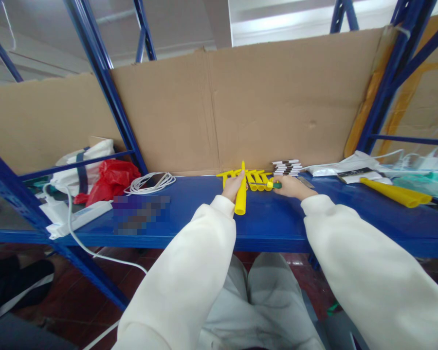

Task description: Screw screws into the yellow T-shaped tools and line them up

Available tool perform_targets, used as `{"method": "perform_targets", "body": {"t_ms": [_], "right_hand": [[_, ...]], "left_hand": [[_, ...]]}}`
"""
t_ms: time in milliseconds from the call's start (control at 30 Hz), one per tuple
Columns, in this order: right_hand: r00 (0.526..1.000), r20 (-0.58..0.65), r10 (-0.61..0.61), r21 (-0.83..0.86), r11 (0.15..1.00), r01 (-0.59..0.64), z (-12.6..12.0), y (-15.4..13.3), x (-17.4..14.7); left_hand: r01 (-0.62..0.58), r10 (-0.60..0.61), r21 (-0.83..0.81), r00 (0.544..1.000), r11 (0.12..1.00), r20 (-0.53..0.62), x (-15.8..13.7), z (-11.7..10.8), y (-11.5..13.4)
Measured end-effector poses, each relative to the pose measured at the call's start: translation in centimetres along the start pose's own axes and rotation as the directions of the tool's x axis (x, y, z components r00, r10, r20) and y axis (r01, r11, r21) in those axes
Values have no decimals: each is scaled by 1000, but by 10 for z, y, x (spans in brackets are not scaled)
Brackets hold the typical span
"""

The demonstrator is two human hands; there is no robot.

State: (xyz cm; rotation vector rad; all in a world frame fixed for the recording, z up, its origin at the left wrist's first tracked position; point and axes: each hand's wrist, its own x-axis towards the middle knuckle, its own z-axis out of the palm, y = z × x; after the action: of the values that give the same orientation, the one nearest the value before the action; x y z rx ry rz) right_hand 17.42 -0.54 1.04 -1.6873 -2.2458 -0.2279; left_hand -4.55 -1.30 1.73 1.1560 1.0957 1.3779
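Note:
My left hand [234, 187] is closed around a yellow cone-shaped tube [241, 200], its narrow tip pointing away and its wide end towards me. My right hand [291, 187] grips a small tool with a green and yellow handle [276, 185]; a thin shaft seems to run left from it, towards the tube. What kind of tool it is, I cannot make out. Behind both hands, several more yellow cone-shaped tubes [256, 181] lie side by side in a row on the blue shelf [200, 214]. A stack of small white and black pieces [286, 167] stands just beyond my right hand.
Cardboard [277, 102] walls off the back between blue posts. Leftward lie a coiled white cable [149, 184], a red plastic bag [111, 180] and a white power strip [83, 218]. More yellow tubes [394, 192] and a white packet [363, 175] are at the right.

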Motion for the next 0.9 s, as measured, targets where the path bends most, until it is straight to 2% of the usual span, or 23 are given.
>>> {"method": "perform_targets", "body": {"t_ms": [67, 333, 633, 800, 900], "right_hand": [[1000, 12, 2, -17, 1000, -2, -1, -2, -1], [993, 114, -14, -28, 999, 17, -2, -8, -3], [982, 169, -80, 34, 997, 75, 1, -2, -1], [983, 158, -96, 89, 993, 82, 5, 1, 3], [984, 108, -144, 112, 985, 132, 8, -1, 5]], "left_hand": [[12, -12, 5, 999, 1000, -48, -1, 0, 2], [5, -9, -32, 995, 999, -101, -10, 0, 13], [-6, -3, -84, 994, 996, -106, -4, -1, 8], [-16, 7, -88, 994, 996, -105, -3, 0, 6], [-10, 1, -88, 995, 996, -104, -3, 0, 6]]}}
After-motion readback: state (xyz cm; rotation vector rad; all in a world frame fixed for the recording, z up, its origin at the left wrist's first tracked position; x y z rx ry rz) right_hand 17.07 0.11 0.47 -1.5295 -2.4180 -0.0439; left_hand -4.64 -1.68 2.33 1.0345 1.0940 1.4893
